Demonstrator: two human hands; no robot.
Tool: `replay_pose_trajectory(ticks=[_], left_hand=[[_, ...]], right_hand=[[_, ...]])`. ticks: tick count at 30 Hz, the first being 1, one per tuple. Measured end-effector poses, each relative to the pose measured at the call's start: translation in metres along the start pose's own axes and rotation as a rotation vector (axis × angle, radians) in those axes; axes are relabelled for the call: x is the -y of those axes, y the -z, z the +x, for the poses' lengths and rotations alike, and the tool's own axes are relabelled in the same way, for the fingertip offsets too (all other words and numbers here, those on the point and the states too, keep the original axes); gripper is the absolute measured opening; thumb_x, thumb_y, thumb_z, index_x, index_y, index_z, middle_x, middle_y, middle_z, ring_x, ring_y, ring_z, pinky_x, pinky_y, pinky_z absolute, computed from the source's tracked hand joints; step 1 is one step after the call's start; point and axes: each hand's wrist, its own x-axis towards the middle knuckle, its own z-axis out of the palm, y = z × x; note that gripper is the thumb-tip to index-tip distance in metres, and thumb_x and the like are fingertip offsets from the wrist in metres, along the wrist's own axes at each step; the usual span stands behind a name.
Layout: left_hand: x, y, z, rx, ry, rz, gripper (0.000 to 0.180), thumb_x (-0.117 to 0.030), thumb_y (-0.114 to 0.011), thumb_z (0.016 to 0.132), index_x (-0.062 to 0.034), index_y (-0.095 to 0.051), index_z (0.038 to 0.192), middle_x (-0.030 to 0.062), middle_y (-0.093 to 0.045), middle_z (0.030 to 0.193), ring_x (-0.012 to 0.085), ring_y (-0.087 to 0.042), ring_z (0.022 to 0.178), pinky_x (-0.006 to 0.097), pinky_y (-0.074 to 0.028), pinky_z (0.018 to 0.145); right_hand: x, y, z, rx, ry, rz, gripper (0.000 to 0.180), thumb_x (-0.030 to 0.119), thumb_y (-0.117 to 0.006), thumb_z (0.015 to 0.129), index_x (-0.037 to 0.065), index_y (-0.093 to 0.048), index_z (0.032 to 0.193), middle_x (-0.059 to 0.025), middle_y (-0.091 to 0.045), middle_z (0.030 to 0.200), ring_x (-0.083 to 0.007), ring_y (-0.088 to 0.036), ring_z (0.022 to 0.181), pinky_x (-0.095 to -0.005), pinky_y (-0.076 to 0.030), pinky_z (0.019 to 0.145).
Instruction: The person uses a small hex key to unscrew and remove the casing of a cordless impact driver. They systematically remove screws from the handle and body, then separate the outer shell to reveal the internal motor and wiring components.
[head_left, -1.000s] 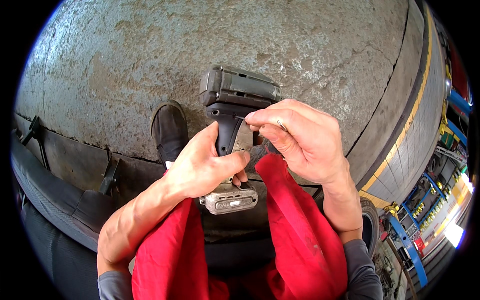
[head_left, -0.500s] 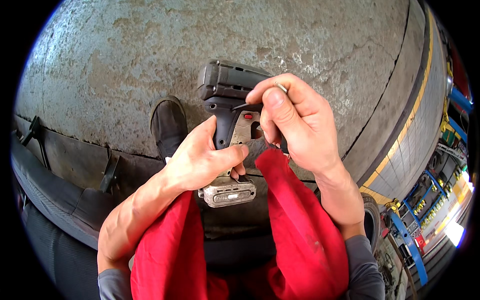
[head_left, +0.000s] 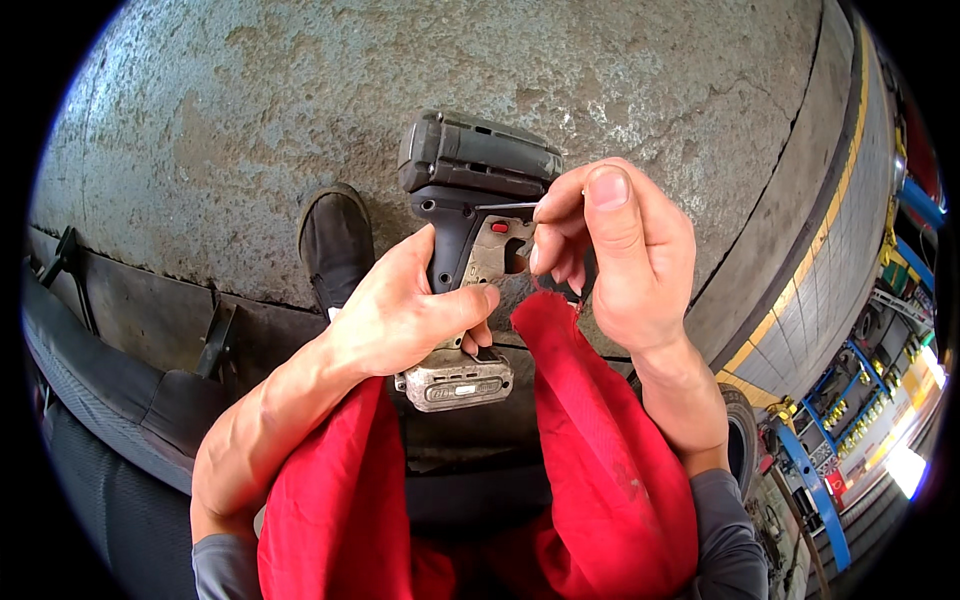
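My left hand (head_left: 410, 305) is closed around the handle of a worn black and beige cordless impact wrench (head_left: 455, 235), with the thumb across the grip. The tool lies on its side with its dark head away from me and its dirty battery pack (head_left: 460, 385) nearest me. A thin metal hex key (head_left: 507, 206) reaches from the fingers of my right hand (head_left: 625, 245) to a screw hole just below the tool's head. My right thumb is raised, and the other fingers are curled by the trigger. The key's other end is hidden in the hand.
Stained concrete floor (head_left: 300, 110) spreads beyond the tool. My dark shoe (head_left: 337, 240) stands at left, near a black padded seat (head_left: 110, 385). A tire (head_left: 738, 430) and blue metal racks (head_left: 870, 370) are at right, past a yellow-edged tiled strip (head_left: 800, 290).
My right hand has shifted slightly right and turned, its thumb lifting, so more of the hex key's shaft shows. The key's tip stays at the screw hole. My left hand keeps its hold.
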Motion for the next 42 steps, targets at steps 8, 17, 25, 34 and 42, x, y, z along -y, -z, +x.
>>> replay_pose_trajectory(ticks=[8, 17, 25, 34, 42], left_hand=[[0.002, 0.0, 0.001, 0.004, -0.003, 0.021, 0.027, -0.008, -0.067, 0.093, 0.001, -0.051, 0.112, 0.0085, -0.066, 0.088, 0.0146, -0.068, 0.07, 0.03, -0.058, 0.064], [0.003, -0.001, 0.003, -0.008, -0.008, 0.034, 0.023, -0.006, -0.066, 0.092, 0.0012, -0.052, 0.109, 0.0078, -0.066, 0.086, 0.0143, -0.068, 0.069, 0.031, -0.059, 0.064], [0.004, -0.004, 0.004, -0.027, 0.0, 0.07, 0.023, -0.009, -0.068, 0.091, 0.0022, -0.055, 0.106, 0.0078, -0.067, 0.086, 0.0143, -0.069, 0.07, 0.031, -0.06, 0.064], [0.01, -0.001, 0.008, -0.024, -0.033, 0.02, 0.024, -0.014, -0.068, 0.095, 0.0009, -0.055, 0.108, 0.0079, -0.066, 0.089, 0.0142, -0.068, 0.071, 0.031, -0.059, 0.064], [0.003, 0.0, 0.001, -0.078, -0.012, 0.03, 0.031, -0.027, -0.07, 0.099, -0.0011, -0.057, 0.109, 0.0068, -0.068, 0.088, 0.0132, -0.067, 0.069, 0.028, -0.056, 0.062]], right_hand=[[-0.003, -0.001, -0.002, 0.012, 0.015, -0.017, 0.035, 0.029, -0.054, 0.11, 0.001, -0.069, 0.096, -0.004, -0.071, 0.07, -0.0097, -0.066, 0.06, -0.0248, -0.053, 0.056], [-0.002, -0.009, -0.004, -0.01, 0.104, -0.149, 0.027, 0.022, -0.061, 0.107, -0.002, -0.068, 0.097, -0.0059, -0.072, 0.069, -0.0097, -0.067, 0.06, -0.025, -0.054, 0.055], [0.009, -0.018, -0.013, -0.048, -0.073, -0.026, 0.027, 0.02, -0.053, 0.11, -0.002, -0.065, 0.1, -0.0071, -0.071, 0.074, -0.007, -0.061, 0.059, -0.0221, -0.049, 0.052], [0.01, -0.008, -0.014, 0.21, -0.036, -0.009, 0.025, 0.011, -0.049, 0.108, -0.003, -0.059, 0.126, -0.0089, -0.071, 0.095, -0.0085, -0.065, 0.081, -0.0236, -0.054, 0.07], [-0.023, 0.003, -0.003, 0.323, -0.062, 0.474, 0.036, 0.033, -0.05, 0.112, 0.001, -0.065, 0.117, -0.0083, -0.074, 0.091, -0.0117, -0.067, 0.072, -0.025, -0.052, 0.057]])
